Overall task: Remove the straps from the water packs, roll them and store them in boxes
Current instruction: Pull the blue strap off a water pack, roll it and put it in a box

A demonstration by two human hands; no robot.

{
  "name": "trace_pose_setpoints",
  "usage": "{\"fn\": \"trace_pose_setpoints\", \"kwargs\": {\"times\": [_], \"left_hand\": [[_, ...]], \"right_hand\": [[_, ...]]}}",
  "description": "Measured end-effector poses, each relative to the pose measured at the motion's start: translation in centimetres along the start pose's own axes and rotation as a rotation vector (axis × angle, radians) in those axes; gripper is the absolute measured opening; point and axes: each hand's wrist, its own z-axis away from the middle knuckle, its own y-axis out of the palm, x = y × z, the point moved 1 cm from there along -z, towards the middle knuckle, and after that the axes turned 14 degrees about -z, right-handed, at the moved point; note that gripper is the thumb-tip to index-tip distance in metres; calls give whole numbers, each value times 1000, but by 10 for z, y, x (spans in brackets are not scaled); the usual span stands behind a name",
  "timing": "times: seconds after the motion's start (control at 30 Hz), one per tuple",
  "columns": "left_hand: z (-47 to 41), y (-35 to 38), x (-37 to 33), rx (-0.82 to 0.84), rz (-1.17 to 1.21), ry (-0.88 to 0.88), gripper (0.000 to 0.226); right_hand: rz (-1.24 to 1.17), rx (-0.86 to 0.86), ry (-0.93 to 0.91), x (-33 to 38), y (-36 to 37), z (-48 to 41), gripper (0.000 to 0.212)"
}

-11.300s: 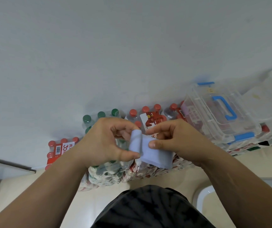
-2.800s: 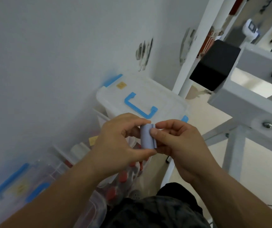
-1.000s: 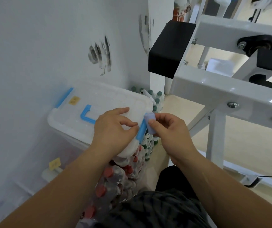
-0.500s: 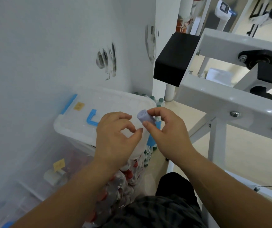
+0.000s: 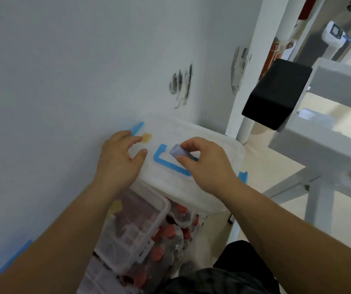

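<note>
A rolled pale-blue strap (image 5: 177, 151) is pinched between the thumb and fingers of my right hand (image 5: 207, 164), just above the blue handle (image 5: 166, 163) of a white plastic box's lid (image 5: 195, 187). My left hand (image 5: 118, 160) hovers over the lid's left side with its fingers loosely spread and holds nothing. Below the lid, packs of red-capped water bottles (image 5: 166, 234) show beside a clear storage box (image 5: 134, 230).
A grey-white wall (image 5: 64, 71) runs along the left, close to the boxes. A white metal frame (image 5: 322, 149) with a black block (image 5: 276, 98) stands to the right, over a beige floor (image 5: 276, 175). My dark-clothed knee (image 5: 223, 279) is at the bottom.
Both hands have moved up over the lid. My left hand has opened and shifted left toward the yellow sticker. The rolled strap now sits above the blue handle.
</note>
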Motion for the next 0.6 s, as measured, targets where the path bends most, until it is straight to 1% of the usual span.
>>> {"fn": "trace_pose_setpoints", "kwargs": {"times": [0.1,0.17,0.27,0.5,0.6], "left_hand": [[1,8,8,96,-30,-8,59],[4,12,14,120,-32,-30,65],[6,14,18,127,-17,-78,67],[2,11,12,139,-82,-76,76],[1,9,12,163,-12,-81,76]], "right_hand": [[3,-5,19,-6,7,0,10],[17,-20,9,-8,9,0,11],[23,-32,25,-10,11,-1,15],[28,-34,56,-15,12,-2,15],[30,-38,64,-17,11,-3,15]]}}
